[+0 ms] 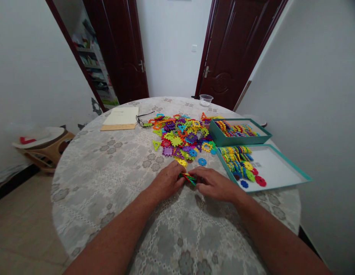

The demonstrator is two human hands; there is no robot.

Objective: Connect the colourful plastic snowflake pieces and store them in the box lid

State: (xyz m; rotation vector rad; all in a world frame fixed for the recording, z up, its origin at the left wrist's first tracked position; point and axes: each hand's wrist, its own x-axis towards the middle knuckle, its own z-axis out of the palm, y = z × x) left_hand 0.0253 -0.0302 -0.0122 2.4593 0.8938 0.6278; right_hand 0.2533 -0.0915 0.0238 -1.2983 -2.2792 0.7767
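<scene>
Between my two hands is a small stack of thin, coloured plastic pieces (190, 178), with red, yellow and green edges showing. My left hand (171, 177) grips the stack's left end, fingers curled over it. On the other end, my right hand (210, 182) has its fingers and thumb closed. Just beyond lies a heap of gear-edged plastic pieces (176, 141) in many colours and shapes. A yellow piece (181, 162) and a blue round piece (202, 162) lie nearest my fingers. Most of the held stack is hidden by my fingers.
To the right, a teal box (237, 139) holds rows of coloured pieces. Its white lid (276, 168) lies in front with stacked rows and loose discs. Glasses (141, 121), a notepad (121, 115) and a clear plastic bowl (206, 99) are on the round, cloth-covered table (108, 172).
</scene>
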